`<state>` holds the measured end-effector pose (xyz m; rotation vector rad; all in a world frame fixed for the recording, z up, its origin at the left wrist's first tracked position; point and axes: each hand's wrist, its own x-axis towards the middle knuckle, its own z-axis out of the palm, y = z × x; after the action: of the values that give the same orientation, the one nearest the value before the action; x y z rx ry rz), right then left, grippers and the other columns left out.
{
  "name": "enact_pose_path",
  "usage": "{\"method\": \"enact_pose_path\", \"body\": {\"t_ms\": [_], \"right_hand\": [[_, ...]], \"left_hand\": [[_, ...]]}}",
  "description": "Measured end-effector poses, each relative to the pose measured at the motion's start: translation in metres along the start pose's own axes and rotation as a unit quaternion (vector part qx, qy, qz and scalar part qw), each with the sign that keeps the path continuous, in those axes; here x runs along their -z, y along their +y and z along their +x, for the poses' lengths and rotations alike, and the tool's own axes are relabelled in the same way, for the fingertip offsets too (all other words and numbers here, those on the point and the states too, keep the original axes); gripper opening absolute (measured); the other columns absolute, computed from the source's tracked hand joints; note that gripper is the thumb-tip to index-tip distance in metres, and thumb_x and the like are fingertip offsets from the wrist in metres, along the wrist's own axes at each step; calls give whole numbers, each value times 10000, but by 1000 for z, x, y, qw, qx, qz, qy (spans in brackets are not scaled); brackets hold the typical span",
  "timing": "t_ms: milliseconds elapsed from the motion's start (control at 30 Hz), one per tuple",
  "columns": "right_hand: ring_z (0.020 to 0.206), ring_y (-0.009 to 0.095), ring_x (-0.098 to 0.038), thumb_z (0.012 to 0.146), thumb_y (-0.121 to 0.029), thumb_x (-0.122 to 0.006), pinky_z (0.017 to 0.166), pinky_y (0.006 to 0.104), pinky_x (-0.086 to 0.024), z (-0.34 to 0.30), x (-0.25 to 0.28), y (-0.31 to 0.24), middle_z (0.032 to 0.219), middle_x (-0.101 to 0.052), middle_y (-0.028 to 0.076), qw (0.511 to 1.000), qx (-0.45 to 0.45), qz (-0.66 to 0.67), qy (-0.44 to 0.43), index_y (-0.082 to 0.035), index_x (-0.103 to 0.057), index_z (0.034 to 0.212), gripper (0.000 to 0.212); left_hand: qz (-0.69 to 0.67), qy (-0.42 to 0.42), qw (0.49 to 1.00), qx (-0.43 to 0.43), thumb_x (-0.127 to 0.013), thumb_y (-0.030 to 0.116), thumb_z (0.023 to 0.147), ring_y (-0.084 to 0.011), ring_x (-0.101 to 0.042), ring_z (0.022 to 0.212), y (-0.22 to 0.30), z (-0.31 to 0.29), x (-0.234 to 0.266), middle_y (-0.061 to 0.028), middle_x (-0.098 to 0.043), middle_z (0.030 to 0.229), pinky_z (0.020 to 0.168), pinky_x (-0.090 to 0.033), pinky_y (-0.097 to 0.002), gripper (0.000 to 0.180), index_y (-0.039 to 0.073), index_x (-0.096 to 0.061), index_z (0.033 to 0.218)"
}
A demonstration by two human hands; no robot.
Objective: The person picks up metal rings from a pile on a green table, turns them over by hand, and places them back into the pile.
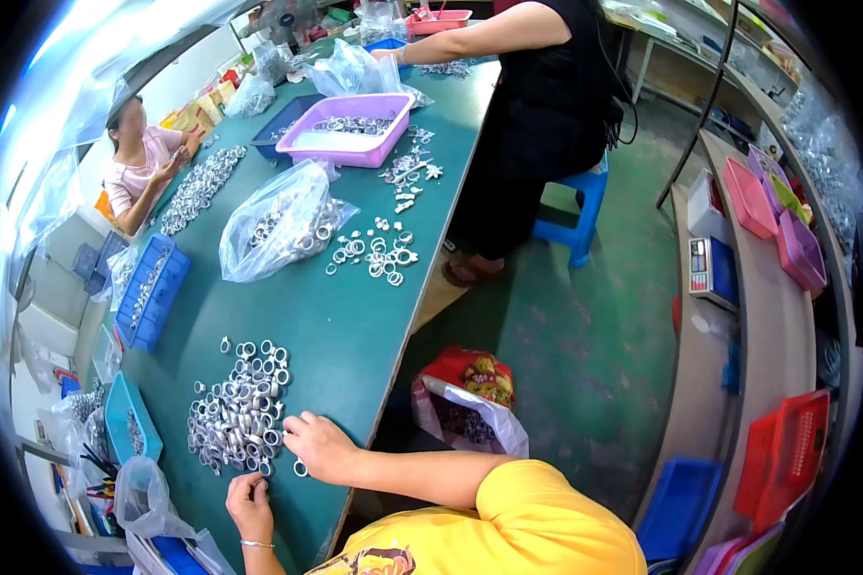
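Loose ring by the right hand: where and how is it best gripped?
The ring is probably best pinched by its outer band, thumb and forefinger on opposite sides, coming from above on the side away from the pile. It seems to lie flat, hole facing up, apart from the pile and close by the right hand.

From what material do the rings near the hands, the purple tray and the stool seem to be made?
Rings: probably metal, dull silver-grey, with small bright glints.
Purple tray: likely plastic, smooth, evenly coloured, with rounded corners.
Stool: apparently plastic, slightly glossy, uniform blue, with moulded-looking legs.
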<state>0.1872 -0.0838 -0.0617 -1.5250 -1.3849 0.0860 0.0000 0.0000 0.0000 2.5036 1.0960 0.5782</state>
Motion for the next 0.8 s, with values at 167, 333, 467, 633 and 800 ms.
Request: {"method": "enact_pose_path", "body": {"t_ms": [167,333,467,633,800], "right_hand": [[866,295,-516,697,-34,-581,730,387,-449,-7,17,5,865,-522,108,998,-17,-44,-41,-35,-566,872,176],[810,306,-531,734,-78,-614,697,404,-451,-3,10,-1,823,-513,111,999,-17,-31,-14,-52,-561,908,184],[840,335,-542,724,-90,-658,729,416,-469,2,7,9,866,-537,148,995,-19,-80,-59,-37,-576,925,224],[975,358,-548,695,4,-677,848,411,-469,8,27,13,1140,-544,185,995,-7,-61,-79,-17,-596,1034,349],[897,325,-549,677,-17,-739,794,401,-457,15,34,1,1009,-575,141,991,-66,-66,-95,-23,-512,1172,545]], "left_hand": [[-64,41,997,-32,-600,-129,715,-179,-576,663,6,-2,-20,-90,-591,779,608,-468,-264,147,-7,-623,793],[-25,15,1000,-5,-671,-85,680,-256,-581,730,13,-12,-9,-112,-606,817,647,-489,-321,153,5,-624,795],[-51,29,997,-41,-671,-38,727,-287,-588,766,13,-9,-7,-122,-605,834,697,-487,-347,116,16,-620,815],[-65,96,993,-33,-690,-27,715,-304,-607,924,7,-19,4,-142,-632,946,809,-480,-355,147,15,-638,846],[-80,71,994,24,-703,27,734,-277,-577,948,-9,-38,15,-107,-612,1032,812,-466,-338,168,25,-643,892]]}}
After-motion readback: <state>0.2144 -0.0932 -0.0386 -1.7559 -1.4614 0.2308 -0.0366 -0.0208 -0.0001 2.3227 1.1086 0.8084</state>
